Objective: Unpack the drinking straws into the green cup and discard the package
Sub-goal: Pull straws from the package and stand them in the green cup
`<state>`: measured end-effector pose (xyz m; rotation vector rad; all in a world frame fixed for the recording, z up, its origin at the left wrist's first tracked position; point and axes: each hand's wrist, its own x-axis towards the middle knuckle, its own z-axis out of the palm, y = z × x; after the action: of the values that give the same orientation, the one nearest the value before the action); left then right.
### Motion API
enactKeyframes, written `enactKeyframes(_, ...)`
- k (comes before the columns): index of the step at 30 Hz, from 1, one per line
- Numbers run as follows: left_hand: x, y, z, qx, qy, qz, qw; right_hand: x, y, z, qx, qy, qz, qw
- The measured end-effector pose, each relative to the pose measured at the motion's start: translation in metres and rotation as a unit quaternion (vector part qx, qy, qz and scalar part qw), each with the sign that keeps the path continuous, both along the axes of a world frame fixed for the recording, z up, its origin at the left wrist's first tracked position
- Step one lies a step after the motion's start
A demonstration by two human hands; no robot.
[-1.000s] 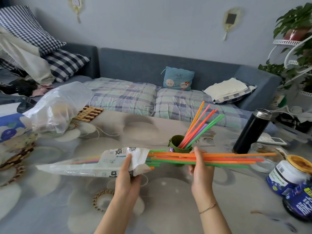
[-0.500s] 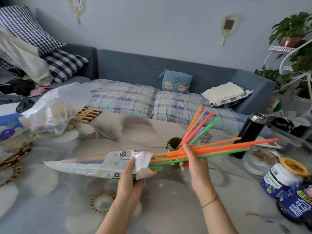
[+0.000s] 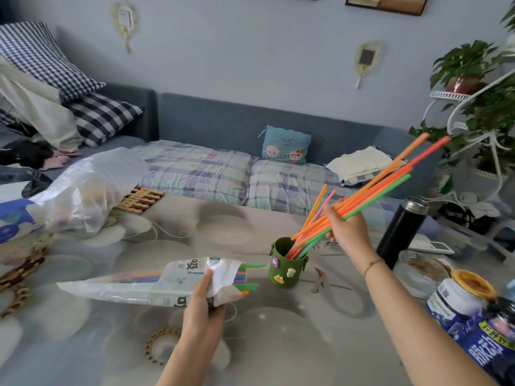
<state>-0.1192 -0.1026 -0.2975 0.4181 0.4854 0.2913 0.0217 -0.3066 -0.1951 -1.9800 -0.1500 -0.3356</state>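
A: Where do your hands stand, and where are the straws?

B: Your right hand [image 3: 345,232] is closed around a sheaf of long orange, red and green plastic drinking straws [image 3: 384,185], tilted, their lower ends at or just inside the mouth of the small dark-green cup with stuck-on charms [image 3: 287,270]; whether they touch its bottom you cannot tell. More straws already lean in that cup. Your left hand [image 3: 203,305] pinches the white printed plastic straw package [image 3: 156,282] near its open mouth, held just above the patterned desk [image 3: 278,344], and a few green and orange straw ends [image 3: 248,277] poke out toward the cup.

A: How will the straws handle?

B: Judge them light, smooth and slightly springy. They will probably fan or slide if your grip loosens, so hold the sheaf low on its length, close to the cup, and guide the ends in together. The cup looks small and light against such long straws; lean them gently, or it may tip.

A: And the package?

B: Thin, limp film. Grip it by the mouth until it is emptied.
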Motion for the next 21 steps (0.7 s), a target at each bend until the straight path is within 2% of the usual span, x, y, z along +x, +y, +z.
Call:
enactKeyframes(4, 0.001, 0.000, -0.004, 0.000, -0.002, -0.008, 1.000, 0.016, 0.012, -0.024, -0.104, 0.067, 0.010, 0.992)
enactKeyframes(7, 0.004, 0.000, -0.005, 0.008, 0.002, -0.005, 1.000, 0.018, 0.019, -0.031, -0.135, 0.116, 0.034, 0.983)
enactKeyframes(12, 0.006, 0.001, -0.007, 0.016, -0.003, -0.004, 1.000, 0.019, 0.022, -0.028, -0.089, 0.090, -0.008, 0.992)
enactKeyframes(17, 0.006, -0.002, -0.006, 0.012, 0.006, 0.005, 1.000, 0.020, 0.024, -0.034, -0.102, 0.101, -0.001, 0.990)
enactKeyframes(21, 0.005, 0.001, -0.005, 0.009, 0.012, 0.008, 1.000, 0.017, 0.022, -0.038, -0.012, 0.020, -0.022, 1.000)
